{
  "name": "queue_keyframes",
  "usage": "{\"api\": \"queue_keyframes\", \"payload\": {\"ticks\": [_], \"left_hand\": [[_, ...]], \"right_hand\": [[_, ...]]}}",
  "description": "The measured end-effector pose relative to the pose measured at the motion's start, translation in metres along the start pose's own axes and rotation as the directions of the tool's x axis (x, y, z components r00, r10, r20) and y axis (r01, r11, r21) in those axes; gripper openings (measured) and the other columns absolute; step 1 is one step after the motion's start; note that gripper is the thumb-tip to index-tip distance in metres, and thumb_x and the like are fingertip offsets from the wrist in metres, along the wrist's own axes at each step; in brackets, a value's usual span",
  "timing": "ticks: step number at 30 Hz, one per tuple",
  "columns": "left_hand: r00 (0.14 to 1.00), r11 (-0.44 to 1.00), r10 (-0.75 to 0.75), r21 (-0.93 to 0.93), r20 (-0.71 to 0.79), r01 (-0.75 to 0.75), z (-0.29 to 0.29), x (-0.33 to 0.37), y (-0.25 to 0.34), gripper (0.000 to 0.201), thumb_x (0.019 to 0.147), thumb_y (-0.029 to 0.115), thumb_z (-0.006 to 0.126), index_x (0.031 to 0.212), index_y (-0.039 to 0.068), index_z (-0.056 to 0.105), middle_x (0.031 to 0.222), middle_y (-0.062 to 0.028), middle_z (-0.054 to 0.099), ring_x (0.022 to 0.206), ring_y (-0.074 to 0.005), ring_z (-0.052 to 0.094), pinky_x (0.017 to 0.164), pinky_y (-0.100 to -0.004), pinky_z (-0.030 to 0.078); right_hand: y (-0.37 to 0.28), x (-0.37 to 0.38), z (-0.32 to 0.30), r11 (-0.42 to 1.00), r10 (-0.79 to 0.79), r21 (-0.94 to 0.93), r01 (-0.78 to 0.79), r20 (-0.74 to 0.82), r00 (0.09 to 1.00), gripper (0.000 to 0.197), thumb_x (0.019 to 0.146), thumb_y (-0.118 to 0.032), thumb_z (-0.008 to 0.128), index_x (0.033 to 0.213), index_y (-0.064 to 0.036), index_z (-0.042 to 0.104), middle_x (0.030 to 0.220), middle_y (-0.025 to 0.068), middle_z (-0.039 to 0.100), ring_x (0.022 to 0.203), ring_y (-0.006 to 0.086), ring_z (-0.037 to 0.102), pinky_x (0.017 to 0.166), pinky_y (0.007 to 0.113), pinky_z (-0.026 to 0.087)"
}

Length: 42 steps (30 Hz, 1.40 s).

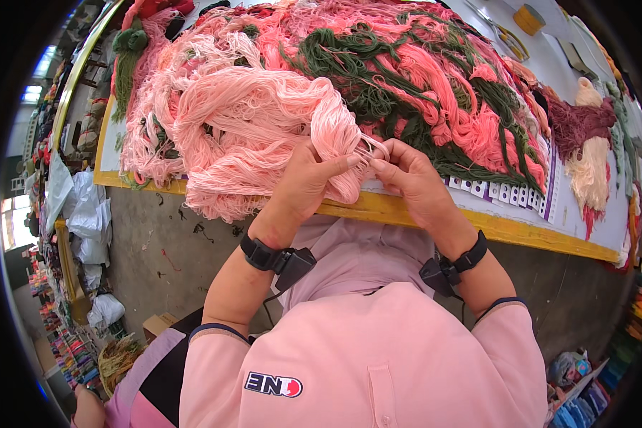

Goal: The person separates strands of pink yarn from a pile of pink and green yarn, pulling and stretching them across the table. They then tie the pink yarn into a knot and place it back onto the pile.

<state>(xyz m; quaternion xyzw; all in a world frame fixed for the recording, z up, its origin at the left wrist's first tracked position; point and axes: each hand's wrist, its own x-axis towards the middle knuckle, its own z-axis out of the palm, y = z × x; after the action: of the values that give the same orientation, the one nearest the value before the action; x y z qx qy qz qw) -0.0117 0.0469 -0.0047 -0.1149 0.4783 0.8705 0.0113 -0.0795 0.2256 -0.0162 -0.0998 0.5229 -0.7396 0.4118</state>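
A big loose skein of pale pink yarn (264,107) lies at the table's front edge, part of it hanging over. My left hand (317,175) is closed on the gathered right end of this skein, thumb on top. Close beside it, my right hand (406,175) pinches a few thin pale strands drawn out from that end. The two hands are nearly touching, just above the yellow table edge (378,207). Behind them spreads a tangled heap of coral pink yarn (421,78) and dark green yarn (342,53).
Purple-and-white cards with holes (496,191) lie under the heap's right front. Maroon yarn (585,121) and cream yarn (588,182) lie farther right. Scissors (512,43) and a yellow roll (528,19) sit at the back. Another person's hand (88,406) shows at lower left.
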Motion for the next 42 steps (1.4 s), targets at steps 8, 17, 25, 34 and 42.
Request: {"api": "queue_keyframes", "payload": {"ticks": [8,17,25,34,42], "left_hand": [[0.995,0.996,-0.084,-0.011,0.048,0.085,-0.008,0.002,-0.002,0.067,0.084,-0.002,0.066,0.143,-0.002,0.035,0.116,-0.0083,0.060,0.106,-0.0162,0.060,0.094,-0.0315,0.049],[0.992,0.995,-0.098,0.013,0.085,0.097,-0.007,0.002,0.002,0.069,0.084,-0.001,0.067,0.144,-0.003,0.033,0.112,-0.0089,0.061,0.104,-0.0164,0.061,0.093,-0.0311,0.049],[0.994,0.997,-0.065,0.047,0.084,0.061,-0.005,0.002,0.003,0.066,0.084,0.000,0.067,0.142,-0.003,0.036,0.114,-0.0092,0.060,0.103,-0.0171,0.061,0.092,-0.0314,0.049],[0.990,0.991,-0.119,-0.054,0.070,0.123,-0.005,0.003,0.006,0.059,0.084,-0.002,0.066,0.137,-0.003,0.040,0.114,-0.0107,0.060,0.100,-0.0185,0.063,0.091,-0.0322,0.051],[0.991,0.991,-0.112,-0.070,0.074,0.117,-0.007,0.004,0.004,0.056,0.084,-0.002,0.067,0.135,-0.003,0.042,0.114,-0.0112,0.061,0.101,-0.0193,0.064,0.089,-0.0312,0.052]], "right_hand": [[0.007,0.003,-0.003,0.993,-0.015,0.119,0.015,-0.004,1.000,0.007,0.095,-0.015,0.061,0.096,-0.0096,0.056,0.081,-0.0073,0.054,0.062,-0.0008,0.037,0.052,0.016,0.029],[-0.009,-0.001,0.009,0.987,0.016,-0.161,-0.017,-0.007,1.000,0.011,0.094,-0.015,0.063,0.100,-0.0057,0.061,0.085,-0.0056,0.058,0.073,0.0006,0.046,0.062,0.018,0.036],[-0.002,0.002,-0.001,0.999,0.021,-0.040,-0.020,0.033,0.999,0.010,0.093,-0.015,0.063,0.097,-0.0066,0.061,0.084,-0.0059,0.057,0.072,0.0002,0.045,0.062,0.018,0.036],[0.004,0.006,-0.003,0.992,-0.015,0.127,0.015,-0.002,1.000,0.004,0.097,-0.014,0.058,0.098,-0.0102,0.057,0.087,-0.0028,0.064,0.071,0.0027,0.049,0.061,0.018,0.038],[0.003,0.005,-0.002,0.993,-0.037,0.114,0.038,-0.011,0.999,0.006,0.097,-0.016,0.058,0.098,-0.0097,0.058,0.085,-0.0032,0.064,0.068,0.0015,0.048,0.059,0.017,0.036]]}}
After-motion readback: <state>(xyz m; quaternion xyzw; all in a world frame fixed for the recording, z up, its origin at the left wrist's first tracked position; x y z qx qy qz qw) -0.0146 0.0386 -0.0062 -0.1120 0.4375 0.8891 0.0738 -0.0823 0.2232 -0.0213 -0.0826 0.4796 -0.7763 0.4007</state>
